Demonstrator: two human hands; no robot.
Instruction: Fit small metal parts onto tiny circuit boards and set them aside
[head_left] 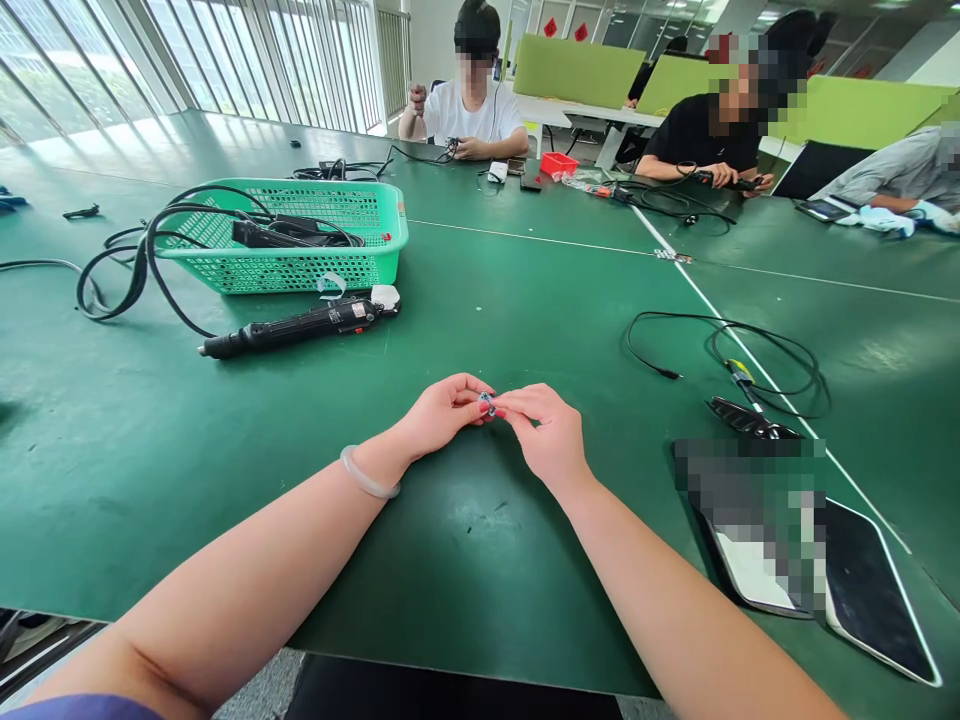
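Between the fingertips of both hands is a small blue-grey metallic piece (487, 402), too small to name. My left hand (442, 415), with a pale bangle (369, 474) on its wrist, pinches it from the left. Thumb and fingers of my right hand (546, 430) close on its right side. Both hands are just above or resting on the green tabletop (480, 560); which of these, I cannot tell. Beyond my left hand lies a black electric screwdriver (300, 325) with a cable.
A green plastic basket (300, 268) with black cabled devices stands at the back left. On the right are a coiled black cable (772, 350), a black hair clip (754, 420), and a phone (881, 580) beside a blurred flat device (750, 530). Several people sit across the table.
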